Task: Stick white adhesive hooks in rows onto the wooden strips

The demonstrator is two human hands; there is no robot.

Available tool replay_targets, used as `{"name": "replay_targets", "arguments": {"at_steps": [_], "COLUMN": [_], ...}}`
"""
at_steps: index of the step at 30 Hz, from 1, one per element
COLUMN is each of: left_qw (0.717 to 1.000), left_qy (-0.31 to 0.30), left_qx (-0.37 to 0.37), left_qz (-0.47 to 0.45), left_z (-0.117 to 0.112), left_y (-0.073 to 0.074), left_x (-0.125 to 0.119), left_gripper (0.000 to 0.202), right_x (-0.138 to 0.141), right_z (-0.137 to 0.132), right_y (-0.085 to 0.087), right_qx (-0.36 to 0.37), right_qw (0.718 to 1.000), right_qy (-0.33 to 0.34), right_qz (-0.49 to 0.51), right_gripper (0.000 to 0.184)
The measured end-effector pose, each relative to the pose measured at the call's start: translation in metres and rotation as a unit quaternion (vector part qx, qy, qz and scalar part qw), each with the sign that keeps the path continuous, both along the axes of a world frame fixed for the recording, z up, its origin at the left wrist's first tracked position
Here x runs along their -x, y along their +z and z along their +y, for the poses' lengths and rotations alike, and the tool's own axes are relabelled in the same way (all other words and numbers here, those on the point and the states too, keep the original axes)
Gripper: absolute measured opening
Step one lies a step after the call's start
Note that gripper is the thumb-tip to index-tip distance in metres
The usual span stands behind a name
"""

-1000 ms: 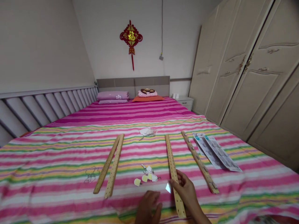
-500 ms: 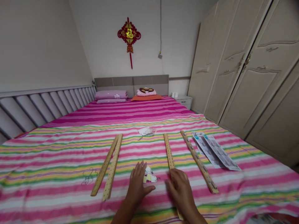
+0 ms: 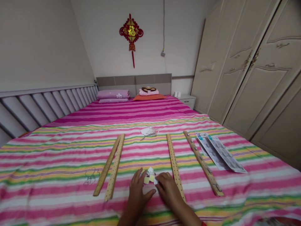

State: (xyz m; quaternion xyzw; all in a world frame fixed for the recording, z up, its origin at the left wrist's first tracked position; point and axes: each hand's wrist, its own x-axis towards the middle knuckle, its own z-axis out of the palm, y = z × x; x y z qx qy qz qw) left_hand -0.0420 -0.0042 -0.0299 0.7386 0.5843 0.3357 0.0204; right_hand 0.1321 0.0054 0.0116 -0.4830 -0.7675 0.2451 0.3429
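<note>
Small white and pale yellow pieces (image 3: 151, 171) lie in a little cluster on the striped bedsheet (image 3: 77, 157), between my hands. My left hand (image 3: 138, 190) rests at their left side, thumb spread away from the fingers, holding nothing. On the other side my right hand (image 3: 168, 190) bends inward, its thumb and fingertips closing on a white piece (image 3: 155, 180) at the cluster's right edge. Just beyond the right hand lies a wooden strip with rows of holes (image 3: 174, 160); the hand overlaps part of its near half.
Two more holed wooden strips (image 3: 114, 169) meet at their far ends on the left, near a tangle of thin wire (image 3: 91, 176). To the right lie a wooden strip with metal pieces (image 3: 202, 163) and clear blister packs (image 3: 219, 152). A crumpled plastic bag (image 3: 150, 131) lies farther back.
My right hand has left the wooden strip and moved left to the small pieces. My left hand stays beside them, its thumb still spread. The view has shifted slightly.
</note>
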Motion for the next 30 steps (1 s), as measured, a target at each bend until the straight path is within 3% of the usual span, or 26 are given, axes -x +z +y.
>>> {"name": "replay_targets", "arguments": {"at_steps": [7,11,16,20,25,28,30], "left_qw": [0.996,0.974,0.887,0.838,0.805,0.752,0.704], "left_qy": [-0.013,-0.035,-0.066,-0.088,-0.095,-0.085,-0.077], "left_qx": [-0.017,0.046,0.169,0.189,0.216,0.235,0.244], "left_qz": [-0.085,-0.219,-0.425,-0.504,-0.544,-0.61,-0.663], "left_z": [-0.009,-0.016,-0.02,-0.022,-0.025,-0.027,-0.028], "left_y": [0.012,0.033,0.061,0.074,0.084,0.085,0.085], "left_x": [-0.006,-0.014,-0.026,-0.032,-0.033,-0.034,-0.036], "left_gripper": [0.043,0.03,0.029,0.031,0.027,0.027,0.027], "right_x": [-0.003,-0.005,-0.006,-0.006,-0.005,-0.003,-0.003], "right_z": [0.001,0.001,-0.009,-0.019,-0.028,-0.032,-0.034], "right_y": [0.001,0.001,0.009,0.023,0.04,0.046,0.047], "right_qx": [0.04,0.108,0.197,0.244,0.289,0.316,0.318], "right_qw": [0.994,0.974,0.937,0.899,0.833,0.79,0.783], "right_qy": [-0.027,-0.023,0.001,0.023,0.062,0.079,0.088], "right_qz": [0.098,0.198,0.289,0.363,0.468,0.519,0.528], "right_gripper": [0.016,0.031,0.041,0.038,0.03,0.027,0.026]}}
